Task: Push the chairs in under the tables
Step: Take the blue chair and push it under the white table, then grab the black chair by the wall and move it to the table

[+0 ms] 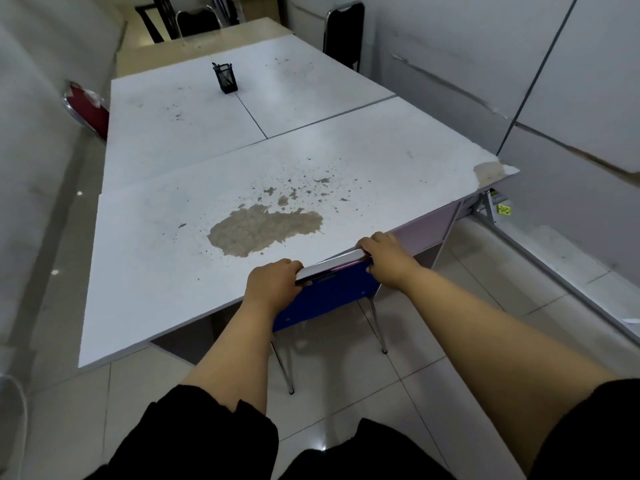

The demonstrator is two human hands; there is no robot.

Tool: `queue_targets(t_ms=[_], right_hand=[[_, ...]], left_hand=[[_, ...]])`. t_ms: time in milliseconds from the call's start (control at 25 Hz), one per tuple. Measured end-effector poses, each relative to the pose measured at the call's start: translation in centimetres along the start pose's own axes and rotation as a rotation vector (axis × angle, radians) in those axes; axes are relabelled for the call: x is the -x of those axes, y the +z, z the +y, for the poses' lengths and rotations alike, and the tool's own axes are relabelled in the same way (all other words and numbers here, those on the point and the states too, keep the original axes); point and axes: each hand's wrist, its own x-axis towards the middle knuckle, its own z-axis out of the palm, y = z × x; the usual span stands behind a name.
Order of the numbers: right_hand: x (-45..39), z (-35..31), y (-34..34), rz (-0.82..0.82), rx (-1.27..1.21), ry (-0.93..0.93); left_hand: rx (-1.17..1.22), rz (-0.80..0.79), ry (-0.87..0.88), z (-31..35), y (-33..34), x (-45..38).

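Observation:
A blue chair (pixel 329 296) with chrome legs stands at the near edge of a white table (pixel 166 258), its backrest right against the table edge and its seat hidden under the top. My left hand (pixel 273 284) grips the left end of the chair's chrome top rail. My right hand (pixel 389 259) grips the right end of the same rail. The table top has a large worn brown patch near its front.
A second white table (pixel 180 123) adjoins behind, with a black pen holder (pixel 225 77) on it. A red chair (pixel 88 110) sits at the left side, a black chair (pixel 343 32) at the far right, another black chair (pixel 197 22) at the back. Walls stand close on both sides.

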Motion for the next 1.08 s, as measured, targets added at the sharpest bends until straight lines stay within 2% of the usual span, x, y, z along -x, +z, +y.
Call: queue_targets(t_ms=[120,360,640,840,1080], right_hand=[[1.0,2.6,-1.7,-0.012,-0.166,0.005],[3.8,13.0,-5.9,0.070,-0.249,0.103],[4.2,25.8,-11.4,0.254,-0.370,0.244],[0.0,32.3,-15.8,0.377,-0.358,0.263],[-10.8,40.2,-23.7,0.421,-0.339,0.301]], left_hand=[[0.017,0.092,-0.021,3.2,-0.3,-0.3],[0.326,0.146,-0.057,16.7,-1.5,-5.0],[0.580,0.109,-0.006,30.0,-1.8,-15.0],[0.671,0.126,0.043,35.0,-1.6,-24.3],[0.748,0.150,0.009,38.3,-3.3,-39.7]])
